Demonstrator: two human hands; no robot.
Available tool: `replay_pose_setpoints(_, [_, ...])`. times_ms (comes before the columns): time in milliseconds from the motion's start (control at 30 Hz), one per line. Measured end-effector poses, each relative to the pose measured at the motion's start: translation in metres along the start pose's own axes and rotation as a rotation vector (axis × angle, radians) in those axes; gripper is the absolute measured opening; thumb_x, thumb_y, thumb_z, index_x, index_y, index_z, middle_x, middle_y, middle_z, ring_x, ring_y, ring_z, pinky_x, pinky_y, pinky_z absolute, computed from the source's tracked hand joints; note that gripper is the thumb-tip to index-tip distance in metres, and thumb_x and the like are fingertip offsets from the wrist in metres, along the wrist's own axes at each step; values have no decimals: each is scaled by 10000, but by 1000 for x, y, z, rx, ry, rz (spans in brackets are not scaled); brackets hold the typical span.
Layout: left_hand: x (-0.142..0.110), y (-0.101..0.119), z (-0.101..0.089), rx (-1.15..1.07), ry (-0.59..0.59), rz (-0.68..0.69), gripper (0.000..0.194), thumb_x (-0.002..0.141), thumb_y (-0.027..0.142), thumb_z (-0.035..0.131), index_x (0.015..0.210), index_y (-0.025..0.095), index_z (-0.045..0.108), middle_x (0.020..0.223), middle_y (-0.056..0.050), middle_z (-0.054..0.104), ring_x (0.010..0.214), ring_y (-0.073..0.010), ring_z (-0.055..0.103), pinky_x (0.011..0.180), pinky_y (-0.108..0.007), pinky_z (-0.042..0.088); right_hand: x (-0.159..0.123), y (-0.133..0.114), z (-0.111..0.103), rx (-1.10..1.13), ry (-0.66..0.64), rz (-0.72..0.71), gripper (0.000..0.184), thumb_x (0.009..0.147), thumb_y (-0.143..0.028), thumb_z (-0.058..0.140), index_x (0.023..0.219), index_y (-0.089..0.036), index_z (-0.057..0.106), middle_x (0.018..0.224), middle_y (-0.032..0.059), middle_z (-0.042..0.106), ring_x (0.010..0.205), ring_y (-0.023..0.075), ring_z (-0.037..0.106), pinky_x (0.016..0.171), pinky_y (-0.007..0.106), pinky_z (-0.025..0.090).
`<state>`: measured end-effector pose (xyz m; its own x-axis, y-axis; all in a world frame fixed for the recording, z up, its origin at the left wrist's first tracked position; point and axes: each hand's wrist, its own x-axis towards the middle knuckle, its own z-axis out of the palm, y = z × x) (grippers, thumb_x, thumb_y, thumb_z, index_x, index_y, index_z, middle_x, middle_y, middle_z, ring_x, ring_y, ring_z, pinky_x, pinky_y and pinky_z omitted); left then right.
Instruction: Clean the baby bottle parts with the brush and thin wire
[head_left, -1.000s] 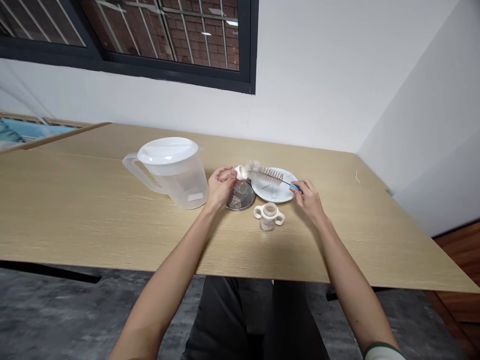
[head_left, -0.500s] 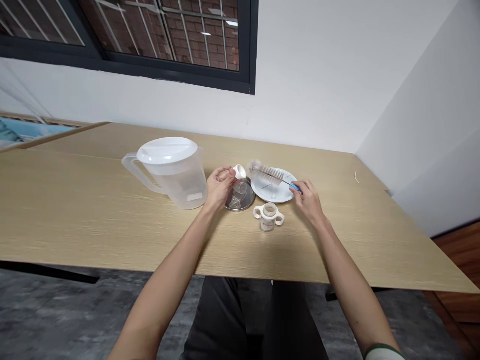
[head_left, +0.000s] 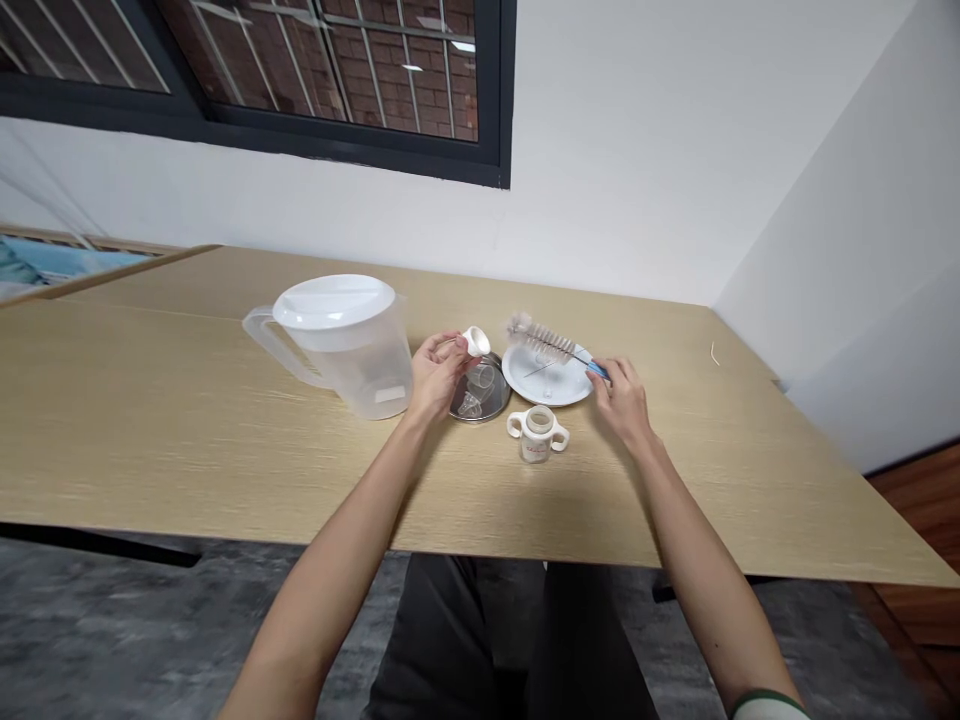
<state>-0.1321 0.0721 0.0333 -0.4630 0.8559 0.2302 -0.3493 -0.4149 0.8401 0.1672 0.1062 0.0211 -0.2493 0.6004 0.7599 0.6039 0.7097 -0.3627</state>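
Observation:
My left hand (head_left: 433,373) is closed around a small white cap-like piece (head_left: 475,341), held just above a round metal dish (head_left: 480,398) that has clear parts lying in it. My right hand (head_left: 619,395) pinches the blue handle of a bottle brush (head_left: 545,340). The brush bristles hover over the far left part of a white plate (head_left: 551,381). A small white baby bottle (head_left: 538,433) with two side handles stands upright in front of the plate, between my hands.
A large clear plastic pitcher (head_left: 341,343) with a white lid stands left of my left hand. The wooden table (head_left: 187,430) meets a white wall at the back and right. A dark-framed window (head_left: 300,70) is above.
The brush has pulled away to the right from the white piece, so a gap now shows between them. My right hand shifted slightly right and back. My left hand hardly moved.

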Motion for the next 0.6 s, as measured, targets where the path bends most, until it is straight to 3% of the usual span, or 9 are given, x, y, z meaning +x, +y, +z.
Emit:
replay_pose_setpoints(100, [-1,0,1,8,-7,-9,624,546,479,932,964,167,590,851,-55,761,716,-171,734,734,-322,618,0,-4,1,53,38,-3,254,1009,-364,494,1132,-202,647,1028,103,656,967,234,630,871,390,537])
replay_pose_setpoints(300, [-3,0,1,42,-37,-5,592,596,461,913,987,166,581,860,-60,763,729,-168,735,748,-314,612,-2,-7,5,45,-88,-48,255,1013,-367,483,1116,-216,661,1048,104,654,969,235,633,865,385,535])
replay_pose_setpoints(500, [-2,0,1,23,-24,-17,551,608,414,914,977,163,593,834,-50,756,716,-164,731,727,-310,611,0,-2,-1,19,16,28,270,1012,-383,477,1126,-207,648,1024,106,658,970,245,623,870,405,533])
replay_pose_setpoints(600, [-3,0,1,22,-28,-21,559,601,415,918,982,160,598,840,-52,755,722,-165,729,737,-317,610,0,-8,2,69,-16,-9,258,1014,-373,478,1136,-216,642,1048,102,655,985,234,627,873,389,538])
